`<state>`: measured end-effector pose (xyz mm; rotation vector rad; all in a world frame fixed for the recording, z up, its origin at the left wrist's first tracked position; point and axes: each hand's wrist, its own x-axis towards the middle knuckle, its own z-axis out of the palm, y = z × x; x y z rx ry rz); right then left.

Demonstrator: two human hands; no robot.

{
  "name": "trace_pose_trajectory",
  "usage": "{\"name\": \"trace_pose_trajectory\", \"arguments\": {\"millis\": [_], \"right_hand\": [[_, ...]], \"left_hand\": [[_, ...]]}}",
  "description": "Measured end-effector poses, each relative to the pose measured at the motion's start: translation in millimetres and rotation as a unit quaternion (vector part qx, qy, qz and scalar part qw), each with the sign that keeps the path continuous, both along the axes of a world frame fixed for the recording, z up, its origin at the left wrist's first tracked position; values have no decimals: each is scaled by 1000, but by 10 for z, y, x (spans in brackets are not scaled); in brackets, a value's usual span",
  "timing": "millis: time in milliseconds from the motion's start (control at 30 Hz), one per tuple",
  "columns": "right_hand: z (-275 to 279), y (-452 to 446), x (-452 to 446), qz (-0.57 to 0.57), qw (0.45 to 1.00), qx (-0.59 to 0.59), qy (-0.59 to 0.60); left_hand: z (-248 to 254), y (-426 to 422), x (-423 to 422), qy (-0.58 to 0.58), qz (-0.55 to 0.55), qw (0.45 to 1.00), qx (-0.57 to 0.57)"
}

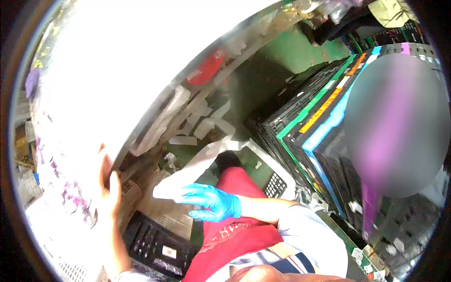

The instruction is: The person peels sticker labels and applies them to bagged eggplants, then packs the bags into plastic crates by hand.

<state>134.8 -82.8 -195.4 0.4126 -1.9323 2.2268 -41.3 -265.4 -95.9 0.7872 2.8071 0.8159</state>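
One blue-gloved right hand (209, 203), fingers half-curled beside one white strip (195, 170) below one tabletop (94, 70); grip indeterminable. One bare left hand (109, 185) at its edge, glare-washed, hold unclear. Black crates (324, 110): several, partly blurred.

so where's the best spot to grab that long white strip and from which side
Probably the white strip is best pinched at its broad left end, coming from the right with the blue-gloved right hand, whose fingertips already point there. The strip looks thin and flat, and bends away in a loop beyond that end. Whether the fingers already grip it is unclear.
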Motion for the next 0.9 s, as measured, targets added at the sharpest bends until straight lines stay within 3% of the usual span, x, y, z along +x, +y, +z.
{"name": "trace_pose_trajectory", "arguments": {"millis": [67, 133, 167, 200, 233, 267, 333, 400, 433, 467, 533, 600, 633, 667, 700, 733, 767, 800, 833, 867, 900], "right_hand": [[698, 175, -152, 42, 999, 4, 8], [1346, 369, -487, 82, 990, -74, 84], [1718, 552, -701, 127, 979, -103, 118], [1936, 581, -709, 82, 988, -102, 83], [2350, 606, -724, 111, 966, -234, -26], [2583, 596, -883, 176, 927, -331, 12], [3020, 577, -1142, 223, 897, -381, -6], [3407, 507, -1353, 267, 886, -375, -51], [3467, 438, -1499, 304, 880, -365, -26], [3500, 420, -1630, 311, 894, -319, -48], [3505, 471, -1862, 318, 915, -229, -93], [3445, 653, -1941, 177, 978, 96, -52], [3275, 734, -1958, 12, 961, 252, 109], [3149, 828, -1898, -93, 937, 281, 186], [3107, 896, -1764, -140, 946, 247, 156], [3134, 933, -1577, -84, 992, 94, -13], [3102, 989, -1429, -10, 995, -12, -100], [2979, 1098, -1349, 93, 992, -19, -83], [2841, 1043, -1240, 131, 972, -144, -135], [2887, 1001, -1182, 142, 939, -147, -277], [2834, 983, -1059, 149, 930, -202, -269]], "left_hand": [[-23, -246, 69, -56, 39, 990, 126], [291, -89, 318, -31, -6, 983, 179], [322, -92, 499, -161, 31, 965, 204], [298, -72, 641, -283, 66, 928, 233], [332, 32, 735, -316, 36, 902, 291], [357, 141, 799, -349, 3, 871, 346], [263, 311, 819, -356, -79, 889, 277], [460, 589, 802, -381, -57, 893, 235], [499, 727, 699, -427, -82, 858, 274], [464, 808, 636, -334, -83, 890, 299], [714, 885, 542, -366, -64, 893, 256], [1196, 966, 477, -359, 3, 912, 200], [1370, 976, 408, -386, -7, 866, 318], [1586, 976, 307, -503, 9, 789, 353], [1718, 984, 212, -491, 14, 785, 378], [1849, 1002, 126, -477, 18, 781, 402], [2087, 1063, 91, -476, 48, 740, 473], [2278, 1129, 39, -469, 76, 694, 541], [2351, 1133, -86, -485, 66, 657, 574], [2337, 1028, -280, -540, 22, 642, 544], [2308, 1067, -448, -540, 58, 619, 567]]}}
